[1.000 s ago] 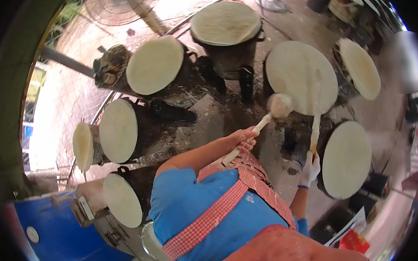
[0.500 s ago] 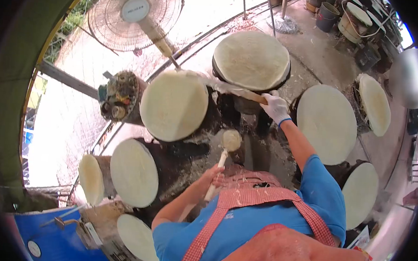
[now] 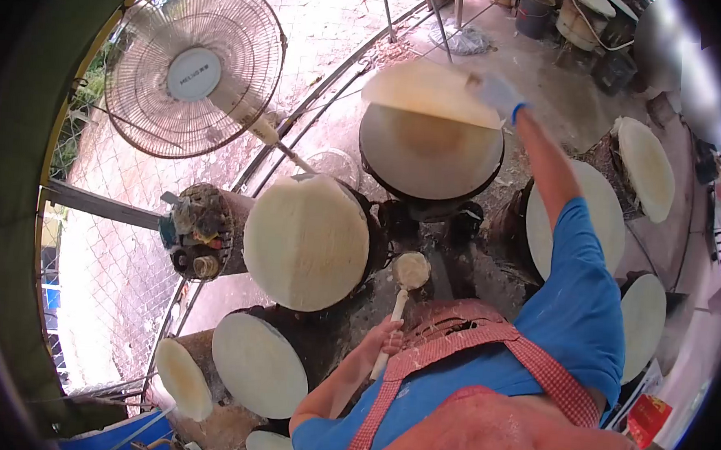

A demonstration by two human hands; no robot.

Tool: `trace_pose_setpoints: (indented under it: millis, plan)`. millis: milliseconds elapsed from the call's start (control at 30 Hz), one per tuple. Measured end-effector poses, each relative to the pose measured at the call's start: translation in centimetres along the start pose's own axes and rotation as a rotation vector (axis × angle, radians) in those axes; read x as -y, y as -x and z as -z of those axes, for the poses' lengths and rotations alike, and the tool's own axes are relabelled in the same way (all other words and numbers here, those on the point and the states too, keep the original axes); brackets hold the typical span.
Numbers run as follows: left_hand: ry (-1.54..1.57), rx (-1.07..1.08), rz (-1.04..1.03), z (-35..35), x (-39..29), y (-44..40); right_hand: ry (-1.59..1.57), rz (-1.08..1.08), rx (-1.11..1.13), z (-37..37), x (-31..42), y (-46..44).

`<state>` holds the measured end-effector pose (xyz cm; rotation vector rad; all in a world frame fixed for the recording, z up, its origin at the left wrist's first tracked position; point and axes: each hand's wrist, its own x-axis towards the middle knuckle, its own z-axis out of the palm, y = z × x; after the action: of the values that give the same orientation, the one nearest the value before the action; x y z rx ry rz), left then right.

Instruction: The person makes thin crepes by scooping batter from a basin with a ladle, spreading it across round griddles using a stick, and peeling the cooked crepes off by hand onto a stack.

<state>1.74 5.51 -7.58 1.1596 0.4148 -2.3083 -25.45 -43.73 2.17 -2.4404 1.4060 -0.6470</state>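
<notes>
My left hand (image 3: 387, 338) is wrapped around the pale handle of a ladle (image 3: 412, 271), in front of the checked apron. The ladle's round head looks coated with pale batter. My right hand (image 3: 496, 95), in a white glove with a blue cuff, is blurred by motion at the upper right edge of a large thin pancake (image 3: 429, 90). The near part of that pancake is raised off a round griddle (image 3: 429, 151), baring a surface with a brownish patch. To the left, another griddle carries a pale round pancake (image 3: 306, 242).
Several more round griddles surround me, including one at right (image 3: 581, 220) and one at lower left (image 3: 259, 366). A standing fan (image 3: 194, 74) is at upper left beside a wire fence. A cluttered drum (image 3: 205, 233) stands below it; buckets (image 3: 535, 12) are at upper right.
My right hand has moved up and away from the wooden-handled tool it held, which no longer shows. The far pancake, flat before, is now partly lifted. My left hand keeps the ladle.
</notes>
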Motion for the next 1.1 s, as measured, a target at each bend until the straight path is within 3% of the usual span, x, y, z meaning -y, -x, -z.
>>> trace_pose_setpoints:
  millis: [133,200,267,300,367,467,500,567,633,767,833,867,933,967,1000,1033,1100]
  plan:
    - [-0.036,-0.012,-0.030,-3.0,-0.6,0.1,-0.326,-0.423,-0.244,10.7,-4.5,-1.9]
    - [-0.107,-0.011,-0.010,-5.2,-0.6,0.2,-0.406,-0.435,-0.470,14.3,-8.5,0.1]
    - [-0.143,-0.191,-0.064,-7.7,-0.5,-0.1,-0.397,-0.448,-0.661,17.6,-13.3,4.4]
    - [0.008,-0.069,0.011,-6.0,-0.4,-1.6,-0.181,-0.471,-0.784,18.7,-18.6,6.0]
    - [0.122,0.029,0.134,-3.5,0.0,-4.6,-0.164,-0.450,-0.954,22.1,-22.4,11.9]
    - [0.325,0.025,0.044,-6.9,1.3,-7.5,-0.805,-0.628,-1.160,26.5,-25.1,19.7]
    - [0.409,0.274,0.176,-9.1,1.7,-7.5,-0.957,-0.655,-1.234,26.9,-27.3,23.0]
    - [0.465,0.494,0.300,-14.1,2.6,-6.8,-0.959,-0.921,-1.197,28.8,-32.3,32.5]
    - [0.523,0.367,0.069,-17.0,4.0,-6.8,-1.058,-0.872,-1.455,27.5,-35.3,37.9]
    - [0.526,0.394,0.096,-19.9,4.9,-6.6,-0.924,-1.031,-1.693,20.4,-42.2,45.3]
    - [0.489,0.412,0.093,-18.9,5.0,-7.0,-0.737,-1.252,-1.691,16.9,-46.3,47.9]
    - [0.463,0.377,0.053,-18.6,5.3,-7.0,-0.750,-1.253,-1.676,15.1,-49.5,50.0]
    - [0.379,0.346,0.033,-16.2,5.2,-7.8,-0.302,-1.564,-1.392,11.8,-54.8,52.4]
    - [0.341,0.372,0.031,-15.9,5.7,-7.5,-0.123,-1.660,-1.024,15.6,-47.9,50.8]
    - [0.303,0.398,0.028,-15.3,6.2,-7.2,0.227,-1.804,-0.935,12.6,-53.4,53.1]
    - [0.268,0.332,-0.057,-16.7,6.7,-7.0,0.209,-1.923,-0.893,17.4,-43.5,49.3]
    - [0.288,0.294,-0.145,-17.1,7.9,-7.3,0.131,-1.728,-0.804,18.0,-38.1,47.7]
